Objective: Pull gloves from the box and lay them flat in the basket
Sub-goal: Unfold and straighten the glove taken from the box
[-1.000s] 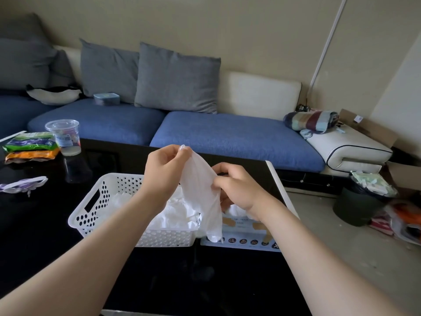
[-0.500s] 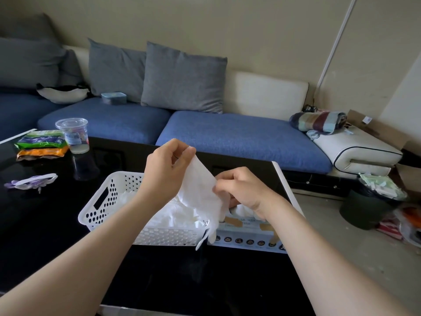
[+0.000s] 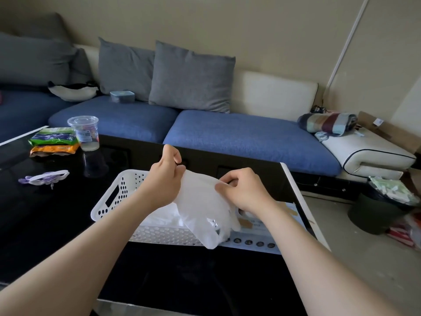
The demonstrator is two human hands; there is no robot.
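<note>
Glove (image 3: 200,201) was drawn wider than a second earlier; edge pinched by left hand (image 3: 164,181) and right hand (image 3: 246,192), held above basket (image 3: 109,201) beside box (image 3: 262,238); hanging end could be creased if caught on the rim.

Both forearms were bare, entering from the bottom corners and converging mid-frame. Left grip (image 3: 163,179) sat slightly higher than the right, back of hand to camera, fingers (image 3: 173,153) curled, pinching the glove (image 3: 200,206) at its upper left edge. Right grip (image 3: 245,190) was knuckles-up, fingers curled, pinching the opposite edge. The grips were near each other, not touching. Both wrists were roughly straight.
</note>
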